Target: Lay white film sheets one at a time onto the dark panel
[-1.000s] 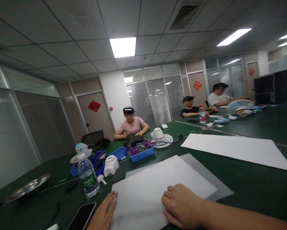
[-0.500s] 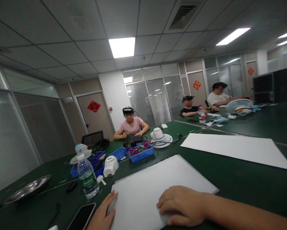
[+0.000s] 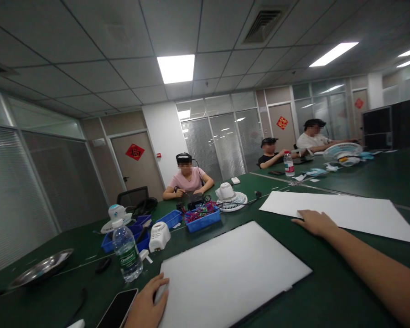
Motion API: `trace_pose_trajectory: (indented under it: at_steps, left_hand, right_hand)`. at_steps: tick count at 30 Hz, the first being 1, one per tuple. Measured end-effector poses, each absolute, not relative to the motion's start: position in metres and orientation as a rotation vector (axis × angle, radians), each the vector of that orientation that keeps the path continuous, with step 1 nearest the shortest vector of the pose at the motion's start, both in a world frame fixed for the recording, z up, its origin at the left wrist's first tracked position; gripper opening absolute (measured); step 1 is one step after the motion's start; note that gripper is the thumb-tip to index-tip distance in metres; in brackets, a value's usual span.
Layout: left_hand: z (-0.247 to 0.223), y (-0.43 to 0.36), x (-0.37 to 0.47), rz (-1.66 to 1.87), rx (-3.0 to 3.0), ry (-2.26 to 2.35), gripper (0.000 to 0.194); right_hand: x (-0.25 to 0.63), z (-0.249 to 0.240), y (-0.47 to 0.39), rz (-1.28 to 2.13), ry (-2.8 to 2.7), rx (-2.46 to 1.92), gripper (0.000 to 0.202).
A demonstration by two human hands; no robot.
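Observation:
In front of me a white sheet (image 3: pixel 232 273) lies flat, with a dark edge showing beneath it and a small pale tab at its near right side. My left hand (image 3: pixel 149 301) rests at its left edge, fingers apart. Farther right on the table is a larger white paper sheet (image 3: pixel 355 214). Over its near left edge is my right hand (image 3: pixel 316 222), palm down with fingers stretched out; whether it touches the paper I cannot tell. Beside my left hand lies a phone (image 3: pixel 117 310).
A water bottle (image 3: pixel 127 253), a white plastic housing (image 3: pixel 159 236) and a blue bin of wires (image 3: pixel 203 222) stand beyond the sheet. A metal tray (image 3: pixel 42 269) lies left. White fan parts (image 3: pixel 231 200) are farther back. Three people sit across the green table (image 3: pixel 328 273).
My right hand has left the near white sheet and moved right and forward to the larger paper. My left hand stays at the sheet's edge. The co-worker in black has raised an arm.

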State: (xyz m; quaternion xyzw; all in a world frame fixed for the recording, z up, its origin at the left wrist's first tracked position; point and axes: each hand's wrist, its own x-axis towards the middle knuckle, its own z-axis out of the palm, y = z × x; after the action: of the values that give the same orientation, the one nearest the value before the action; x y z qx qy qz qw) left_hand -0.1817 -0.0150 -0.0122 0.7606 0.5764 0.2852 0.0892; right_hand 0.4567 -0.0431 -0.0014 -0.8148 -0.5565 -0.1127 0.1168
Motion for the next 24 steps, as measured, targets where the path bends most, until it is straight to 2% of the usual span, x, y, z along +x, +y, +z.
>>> trace_pose_trajectory:
  at_steps: [4,11,15,20,24]
  left_hand:
    - [-0.014,-0.016,-0.183,0.867,2.275,1.670,0.045]
    - [-0.017,-0.014,-0.186,0.862,2.281,1.658,0.046]
    - [-0.013,-0.017,-0.185,0.855,2.247,1.652,0.048]
    - [-0.010,-0.021,-0.180,0.861,2.182,1.626,0.056]
    - [-0.009,-0.020,-0.178,0.851,2.157,1.622,0.061]
  right_hand:
    - [0.444,-0.001,-0.039,-0.369,-1.699,-2.448,0.034]
    - [0.365,0.017,-0.040,-0.585,-1.824,-2.283,0.029]
    - [0.295,0.018,-0.052,-0.670,-2.078,-1.998,0.021]
    - [0.210,0.010,-0.085,-0.623,-2.535,-1.447,0.013]
    - [0.177,0.012,-0.109,-0.537,-2.665,-1.153,0.016]
